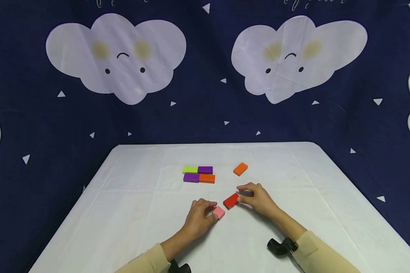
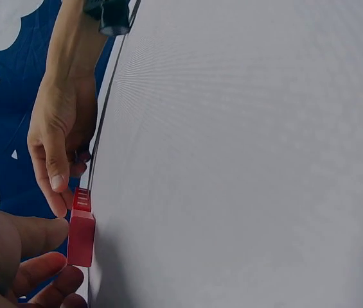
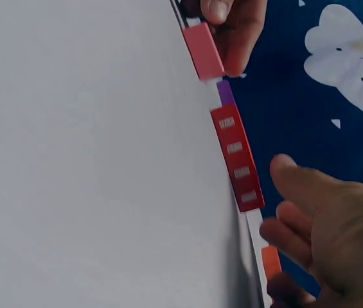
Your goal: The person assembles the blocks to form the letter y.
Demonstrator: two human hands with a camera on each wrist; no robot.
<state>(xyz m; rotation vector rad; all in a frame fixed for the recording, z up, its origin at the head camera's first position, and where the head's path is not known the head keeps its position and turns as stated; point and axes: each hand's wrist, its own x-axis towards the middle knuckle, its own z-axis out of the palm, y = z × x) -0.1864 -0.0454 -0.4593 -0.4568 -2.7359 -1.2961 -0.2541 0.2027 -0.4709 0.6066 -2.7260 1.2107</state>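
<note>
My left hand (image 1: 199, 219) pinches a small pink block (image 1: 219, 212) between thumb and fingers, low over the white table. In the left wrist view the thumb and fingertips meet the edge of the pink block (image 2: 81, 239). Just up and right of it lies a longer red block (image 1: 231, 201), slotted along one side face (image 3: 238, 159). My right hand (image 1: 257, 199) is beside the red block's right end, thumb and forefinger spread apart. From the right wrist, a gap shows between that hand's fingers (image 3: 297, 183) and the red block.
Farther back on the white table (image 1: 140, 223), a lime green block (image 1: 190, 170), two purple blocks (image 1: 205, 170) and an orange block (image 1: 207, 178) form two touching rows. Another orange block (image 1: 240, 169) lies alone to their right. A dark blue cloud-patterned cloth (image 1: 205, 113) hangs behind.
</note>
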